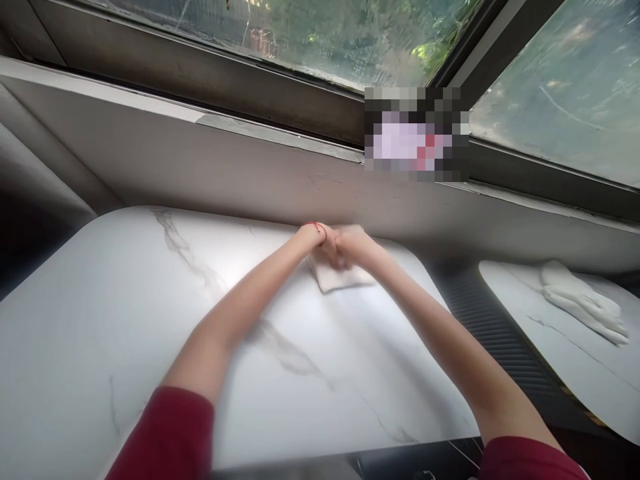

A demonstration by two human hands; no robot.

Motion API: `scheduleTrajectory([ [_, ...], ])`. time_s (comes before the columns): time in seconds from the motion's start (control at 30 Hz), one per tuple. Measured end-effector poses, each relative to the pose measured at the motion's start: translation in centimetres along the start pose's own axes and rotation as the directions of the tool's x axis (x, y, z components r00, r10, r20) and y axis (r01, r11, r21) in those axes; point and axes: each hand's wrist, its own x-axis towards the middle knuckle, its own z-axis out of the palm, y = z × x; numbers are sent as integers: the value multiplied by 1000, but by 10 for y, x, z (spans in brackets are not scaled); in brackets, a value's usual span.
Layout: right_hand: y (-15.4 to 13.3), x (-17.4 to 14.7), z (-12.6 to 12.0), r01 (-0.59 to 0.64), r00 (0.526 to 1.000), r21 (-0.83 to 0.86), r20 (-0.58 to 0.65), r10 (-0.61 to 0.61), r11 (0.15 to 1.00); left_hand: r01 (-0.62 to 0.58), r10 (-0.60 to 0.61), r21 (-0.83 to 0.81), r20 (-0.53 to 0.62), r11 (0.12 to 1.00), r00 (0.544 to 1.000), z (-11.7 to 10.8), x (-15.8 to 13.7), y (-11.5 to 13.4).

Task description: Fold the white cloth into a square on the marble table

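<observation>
A folded white cloth (336, 279) lies on the white marble-patterned table (210, 373), close to its far edge by the wall. Both my hands meet on top of it with arms stretched forward. My left hand (330, 245), with a red string bracelet at the wrist, is closed on the cloth. Against it, my right hand (349, 241) also presses and grips the cloth. Motion blurs the fingers, and the hands partly cover each other and the cloth.
To the right stands a second marble-patterned table (565, 333) bearing a crumpled white cloth (583, 297). Dark ribbed material (493, 327) shows between the tables. A wall (240, 173) and windows (320, 40) border the far side. Something pixelated (407, 143) is on the sill.
</observation>
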Motion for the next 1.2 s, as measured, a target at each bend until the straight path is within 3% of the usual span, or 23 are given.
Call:
scheduleTrajectory([
  [0.13,3,11,-14,39,999,-27,-19,-40,999,-42,42,7,-3,999,999,-9,-1,-23],
  [0.23,15,18,-13,66,997,83,-47,-62,994,-67,67,-28,7,997,998,-15,0,-33],
  [0.4,37,24,13,129,982,384,-179,-63,915,14,-18,-63,-51,998,999,-17,4,-33],
  [0.53,37,22,33,134,954,541,-296,39,831,47,-57,-117,-78,992,995,-10,2,-27],
  [0.6,33,21,32,85,972,631,-221,74,771,78,-89,-133,-83,988,993,-5,-1,-24],
  [0.7,26,18,17,-41,998,700,-11,68,713,138,-154,-145,-109,980,982,0,-9,-23],
  [0.87,8,13,-11,-101,991,593,127,31,799,198,-230,-170,-193,965,954,7,-28,-31],
  [1.03,-20,8,-24,-67,973,514,224,-59,855,110,-158,-190,-258,976,953,28,-57,-38],
  [1.2,-62,-16,-24,23,906,515,353,-236,857,-116,37,-194,-371,974,928,83,-119,-39],
])
